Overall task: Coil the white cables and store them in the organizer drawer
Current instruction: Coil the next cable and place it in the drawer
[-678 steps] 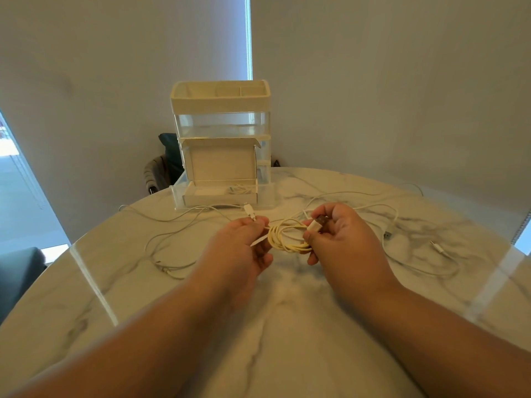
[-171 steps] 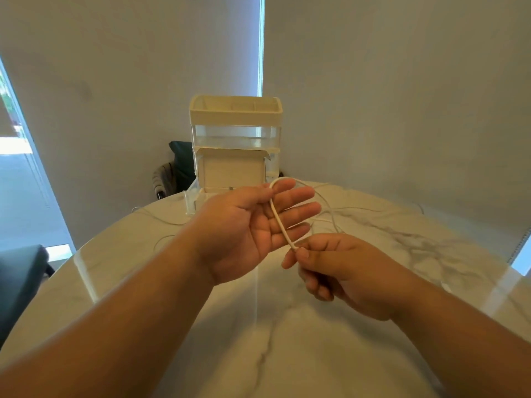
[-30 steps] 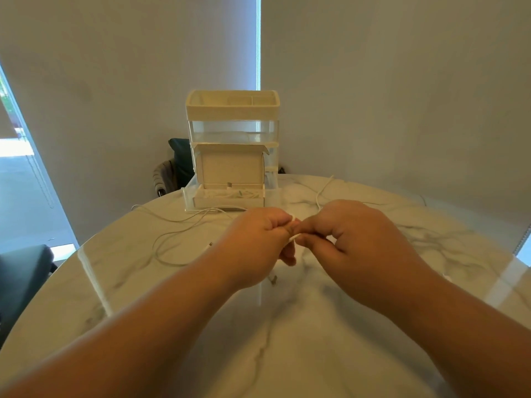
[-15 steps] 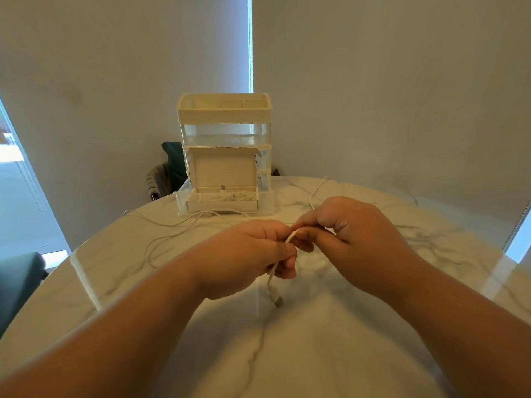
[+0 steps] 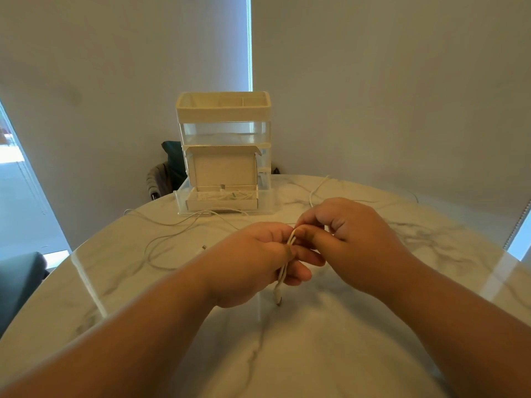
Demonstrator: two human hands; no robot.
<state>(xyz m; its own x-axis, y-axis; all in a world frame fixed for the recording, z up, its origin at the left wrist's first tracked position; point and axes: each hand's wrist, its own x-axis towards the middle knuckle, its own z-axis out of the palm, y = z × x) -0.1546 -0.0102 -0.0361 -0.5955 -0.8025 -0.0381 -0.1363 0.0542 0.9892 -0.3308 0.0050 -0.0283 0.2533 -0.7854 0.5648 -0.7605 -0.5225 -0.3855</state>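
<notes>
Closest to you, both hands are bunched together over the surface (image 5: 316, 354). Your left hand (image 5: 253, 262) grips the doubled strands of a white cable (image 5: 283, 272), and your right hand (image 5: 350, 239) pinches the top of the fold. The cable hangs pretty much straight down, plug end lowest. Past your left hand there's a loose cable (image 5: 204, 247) sprawled out. The drawer (image 5: 221, 203) sits open at the foot of the organizer (image 5: 224, 110), dead ahead and a touch left, so I'd say your left hand has the shorter trip.
</notes>
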